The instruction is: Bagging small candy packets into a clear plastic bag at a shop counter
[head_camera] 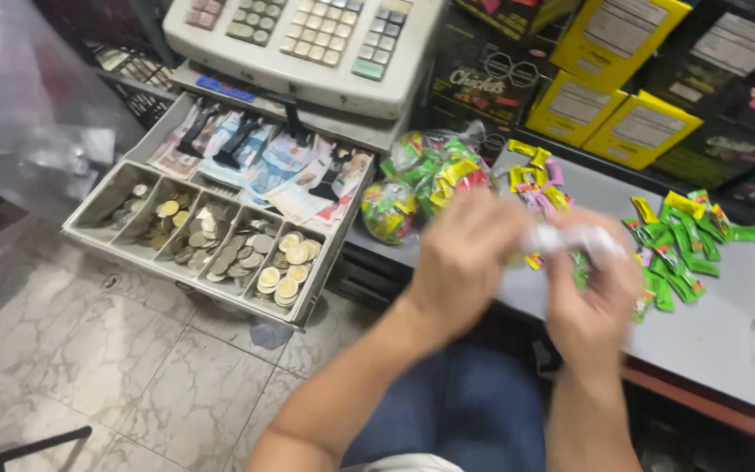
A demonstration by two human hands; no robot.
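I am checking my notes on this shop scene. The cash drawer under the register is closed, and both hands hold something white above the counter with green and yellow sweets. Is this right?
Not quite: the cash drawer is open, not closed. The head view shows its coins and banknotes under the register. The rest stands: the left hand and right hand hold a blurred white thing above the counter with the sweets.

Both forearms are bare from the elbow down, with no sleeves, watch or rings that I can make out. The left hand (460, 262) and right hand (589, 293) are blurred, with no gloves on them. Below them the lap shows blue denim trousers, and a pale shirt hem sits at the near edge.
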